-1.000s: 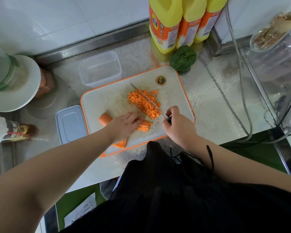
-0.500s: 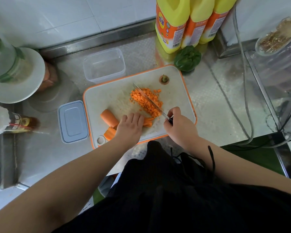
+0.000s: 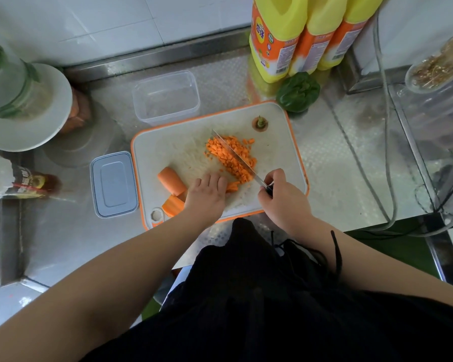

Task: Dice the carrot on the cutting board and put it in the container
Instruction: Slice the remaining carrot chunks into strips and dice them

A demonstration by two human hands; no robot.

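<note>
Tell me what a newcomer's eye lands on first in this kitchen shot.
First the bright pile of diced carrot in the middle of the orange-rimmed cutting board, with the knife laid across it, gripped by the right hand. Next the left hand pressing carrot strips beside an uncut carrot chunk. Behind the board, an empty clear container and three yellow bottles stand out.

Arms: both are showing bare from wrist to elbow, with no sleeves in view.
Hands: left hand [image 3: 207, 194] and right hand [image 3: 283, 197] are wearing no gloves or rings.
Garment: a black, loosely hanging fabric is covering the torso.
Cords: thin black drawstrings are trailing from the garment front.
</note>
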